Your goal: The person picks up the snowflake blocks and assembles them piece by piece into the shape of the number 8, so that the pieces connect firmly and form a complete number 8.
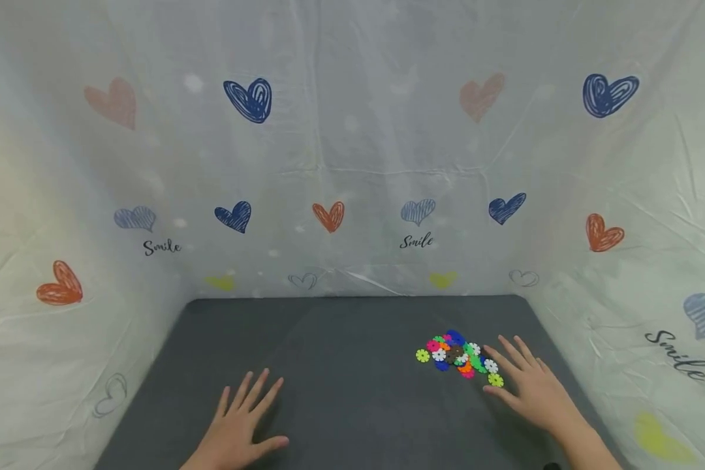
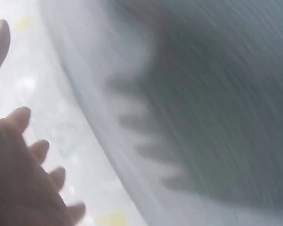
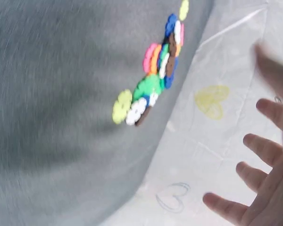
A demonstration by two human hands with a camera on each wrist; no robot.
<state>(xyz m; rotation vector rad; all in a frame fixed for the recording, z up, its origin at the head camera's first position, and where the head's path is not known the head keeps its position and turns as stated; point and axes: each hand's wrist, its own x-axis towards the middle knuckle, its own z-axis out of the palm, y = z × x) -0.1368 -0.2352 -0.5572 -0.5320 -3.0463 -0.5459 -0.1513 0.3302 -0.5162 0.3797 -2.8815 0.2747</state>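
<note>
Left hand [image 1: 235, 427] and right hand [image 1: 533, 390] spread wide, the latter seemingly just clear of flower-shaped discs [image 1: 457, 354].

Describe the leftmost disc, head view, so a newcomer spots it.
On the dark table, find the colourful disc cluster left of the right hand. The yellow-green disc is its leftmost piece; the other yellow-green one lies by the right thumb.

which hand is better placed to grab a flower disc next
Probably the right hand: it is open and close beside the disc pile, while the left hand is farther away across the table.
</note>
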